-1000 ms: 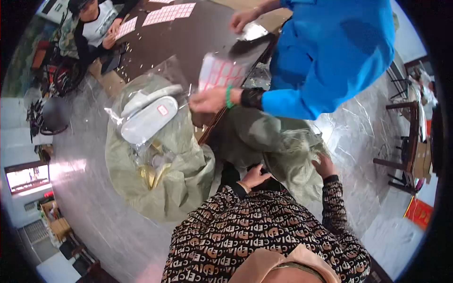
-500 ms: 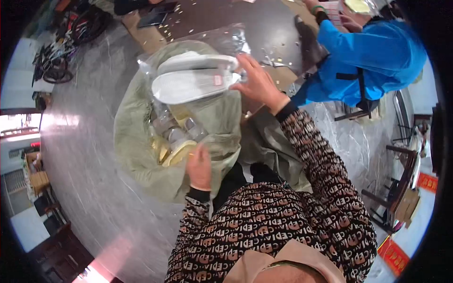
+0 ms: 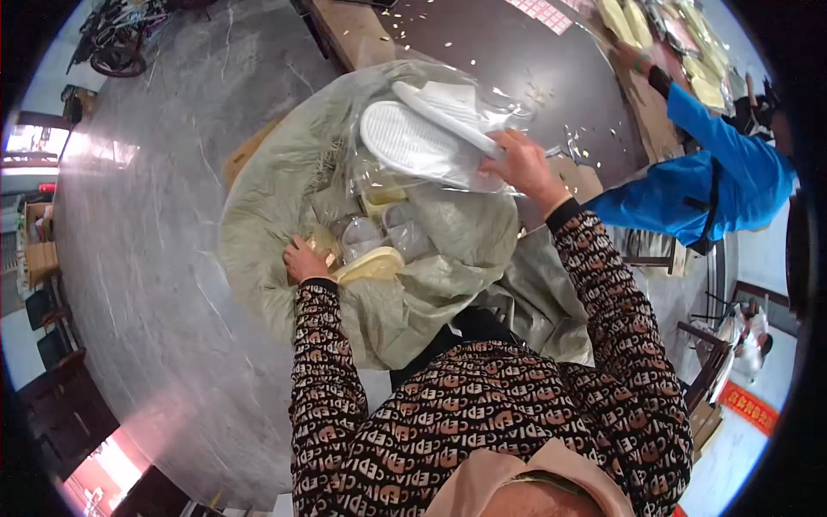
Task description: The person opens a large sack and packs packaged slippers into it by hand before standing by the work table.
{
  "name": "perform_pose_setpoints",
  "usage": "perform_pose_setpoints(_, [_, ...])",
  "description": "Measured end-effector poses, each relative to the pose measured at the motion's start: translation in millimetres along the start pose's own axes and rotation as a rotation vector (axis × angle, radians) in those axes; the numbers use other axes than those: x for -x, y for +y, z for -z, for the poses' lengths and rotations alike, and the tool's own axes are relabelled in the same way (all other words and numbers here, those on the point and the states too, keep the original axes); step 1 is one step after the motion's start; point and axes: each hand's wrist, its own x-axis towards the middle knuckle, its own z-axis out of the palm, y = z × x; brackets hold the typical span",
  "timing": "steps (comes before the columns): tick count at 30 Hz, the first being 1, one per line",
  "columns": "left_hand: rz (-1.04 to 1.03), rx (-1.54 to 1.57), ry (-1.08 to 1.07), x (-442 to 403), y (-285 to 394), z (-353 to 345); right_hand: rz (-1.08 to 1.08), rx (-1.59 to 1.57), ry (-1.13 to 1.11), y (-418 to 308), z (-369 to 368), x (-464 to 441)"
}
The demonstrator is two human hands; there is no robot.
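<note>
A pair of white slippers [image 3: 413,138] in a clear plastic bag lies at the top of a large greenish woven sack [image 3: 267,207]. My right hand [image 3: 524,165] is closed on the near end of the bagged slippers. My left hand [image 3: 305,260] reaches into the sack's opening at its left side, its fingers against a yellow package and partly hidden. Inside the sack, right of that hand, are grey slippers [image 3: 360,237] and a yellow slipper [image 3: 372,265] in clear wrapping.
A dark table [image 3: 482,52] with small scattered bits and a sheet of red-framed labels [image 3: 543,12] stands ahead. At its right, a person in blue [image 3: 715,185] reaches toward yellow slippers [image 3: 633,21]. A wooden chair [image 3: 711,362] is at the right.
My right hand has come from the grey cloth to the white slippers, which have shifted right and turned. My left hand has moved left into the sack. The person in blue has moved away right.
</note>
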Motion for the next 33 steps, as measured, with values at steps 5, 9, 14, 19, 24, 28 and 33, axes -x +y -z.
perform_pose_setpoints(5, [-0.084, 0.243, -0.081, -34.5, -35.4, -38.1, -0.027, 0.019, 0.118, -12.5, 7.9, 11.9])
perform_pose_setpoints(9, [0.039, 0.818, -0.011, -88.8, -88.9, -66.8, 0.015, 0.04, 0.107, -36.0, 28.9, 10.4])
perform_pose_setpoints(14, [-0.668, 0.679, 0.436, -69.1, -133.6, 125.7, 0.286, 0.035, -0.032, -83.7, 55.7, 14.7])
perform_pose_setpoints(19, [0.043, 2.106, -0.327, -87.1, -179.6, 134.4, 0.512, 0.011, -0.229, -120.5, 39.7, 6.8])
perform_pose_setpoints(24, [0.047, 2.177, -0.392, -67.5, -191.2, 152.9, 0.869, -0.157, 0.012, -149.9, -30.2, -41.4])
perform_pose_setpoints(28, [0.226, 2.232, -0.208, -41.5, -163.4, 186.3, 0.755, -0.103, -0.114, -181.1, -74.8, -87.9])
perform_pose_setpoints(33, [-0.422, 2.554, -0.647, -65.0, -216.3, 145.8, 0.678, 0.158, 0.08, -198.8, -143.3, -74.2])
